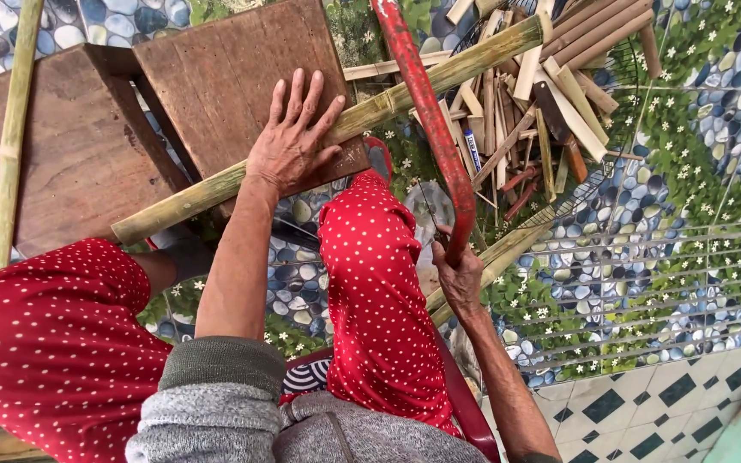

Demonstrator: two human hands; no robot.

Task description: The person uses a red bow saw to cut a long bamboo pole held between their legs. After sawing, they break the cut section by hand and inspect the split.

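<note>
My left hand point(292, 141) lies flat with fingers spread, pressing a long green bamboo pole point(439, 75) onto a brown wooden stool point(225, 69). My right hand point(459, 273) grips the lower end of a red-framed hacksaw point(422, 103), whose frame runs up across the pole. The pole slants from lower left to upper right across the stool. My legs in red white-dotted trousers show below.
A second wooden stool point(45, 146) stands to the left, with a thin bamboo stick point(12, 129) beside it. A heap of split bamboo strips and a cleaver point(551, 111) lies at the upper right. Another bamboo piece point(508, 249) rests near my right hand. The floor has a pebble-and-flower pattern.
</note>
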